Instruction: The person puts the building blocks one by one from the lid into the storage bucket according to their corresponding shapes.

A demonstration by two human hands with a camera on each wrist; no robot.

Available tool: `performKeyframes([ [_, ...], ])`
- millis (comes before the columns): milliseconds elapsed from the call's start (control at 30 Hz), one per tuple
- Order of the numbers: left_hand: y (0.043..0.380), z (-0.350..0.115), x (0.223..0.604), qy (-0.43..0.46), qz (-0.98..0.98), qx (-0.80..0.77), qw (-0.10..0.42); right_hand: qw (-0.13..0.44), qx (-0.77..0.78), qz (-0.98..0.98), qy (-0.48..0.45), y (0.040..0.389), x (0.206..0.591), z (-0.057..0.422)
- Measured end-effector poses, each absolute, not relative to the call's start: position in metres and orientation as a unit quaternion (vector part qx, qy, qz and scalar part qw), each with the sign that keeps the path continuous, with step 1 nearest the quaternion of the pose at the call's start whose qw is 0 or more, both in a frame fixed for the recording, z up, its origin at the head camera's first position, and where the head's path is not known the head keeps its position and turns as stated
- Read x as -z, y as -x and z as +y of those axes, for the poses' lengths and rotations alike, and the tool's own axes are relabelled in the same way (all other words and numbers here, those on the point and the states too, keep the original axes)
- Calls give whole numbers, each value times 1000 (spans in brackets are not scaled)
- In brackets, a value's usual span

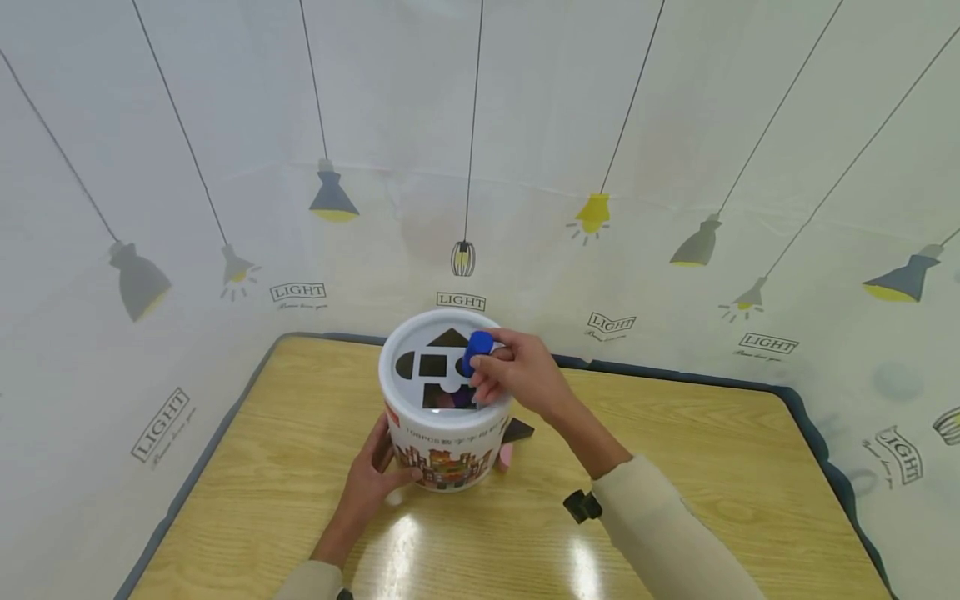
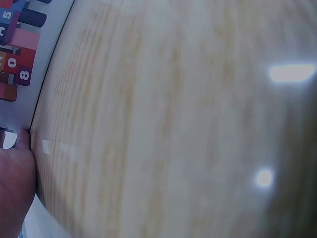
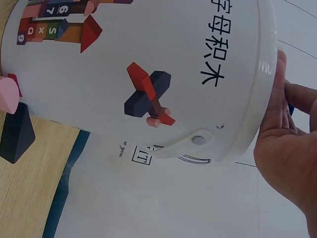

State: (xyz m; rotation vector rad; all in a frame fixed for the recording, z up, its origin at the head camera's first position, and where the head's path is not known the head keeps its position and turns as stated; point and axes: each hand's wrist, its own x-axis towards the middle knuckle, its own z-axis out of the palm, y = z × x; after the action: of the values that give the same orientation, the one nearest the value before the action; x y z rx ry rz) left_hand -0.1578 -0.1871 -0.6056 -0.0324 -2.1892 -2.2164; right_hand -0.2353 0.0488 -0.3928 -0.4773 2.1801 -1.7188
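A white bucket (image 1: pixel 450 446) printed with coloured blocks stands upright on the table, its lid (image 1: pixel 408 390) cut with shaped holes. My left hand (image 1: pixel 371 479) grips the bucket low on its left side, thumb across the front. Over the right part of the lid, my right hand (image 1: pixel 528 375) pinches a blue cylindrical block (image 1: pixel 478 343), tilted at a round hole. In the right wrist view that hand (image 3: pixel 290 148) lies against the lid's rim and mostly hides the block. Through the front hole, pink and purple pieces show inside the bucket.
Right of the bucket, a dark triangular block (image 1: pixel 517 430) and a pink block (image 1: pixel 506 456) lie on the wooden table (image 1: pixel 675 467). A pale wall sheet (image 1: pixel 540 275) printed with lamps rises behind the table's dark edge.
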Motion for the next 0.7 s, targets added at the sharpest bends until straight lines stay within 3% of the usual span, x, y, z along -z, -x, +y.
performKeyframes([
  [700, 158, -187, 606, 3, -710, 705, 3, 171, 614, 756, 146, 234, 394, 47],
])
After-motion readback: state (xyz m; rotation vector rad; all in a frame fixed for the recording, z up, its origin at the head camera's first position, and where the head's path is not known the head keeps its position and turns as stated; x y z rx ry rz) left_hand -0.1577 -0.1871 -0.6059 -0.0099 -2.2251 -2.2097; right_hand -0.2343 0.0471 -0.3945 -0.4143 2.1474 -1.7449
